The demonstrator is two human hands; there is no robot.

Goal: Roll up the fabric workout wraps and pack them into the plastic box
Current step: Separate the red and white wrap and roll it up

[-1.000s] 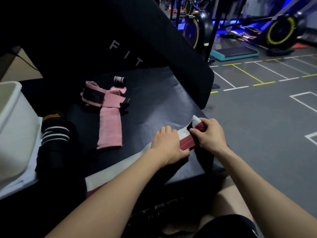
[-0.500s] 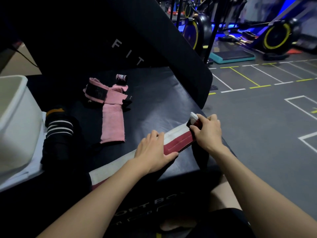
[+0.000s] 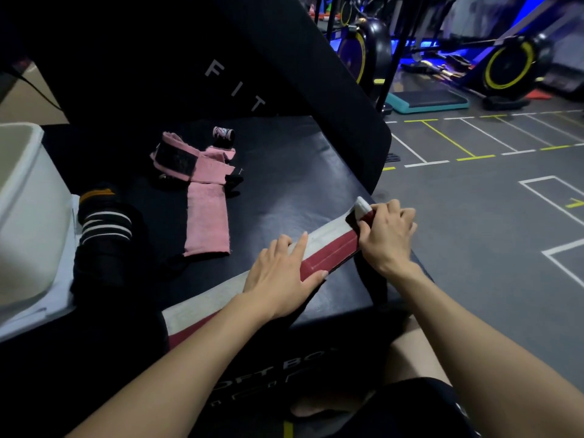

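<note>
Stretching from 7 to 2 o'clock across the black padded box (image 3: 284, 172), the red-and-white wrap (image 3: 328, 251) lies flat. At 9 o'clock sits the white plastic box (image 3: 28, 197). The left hand (image 3: 281, 273) presses it with straight fingers; the right hand (image 3: 387, 235) pinches its rolled end.

Left grip (image 3: 281, 273) flat, fingers straight; right grip (image 3: 387, 235) curled, pinching.

Red-and-white wrap (image 3: 328, 248), pink wrap (image 3: 207, 222), white-striped black wrap (image 3: 104, 229)
</note>
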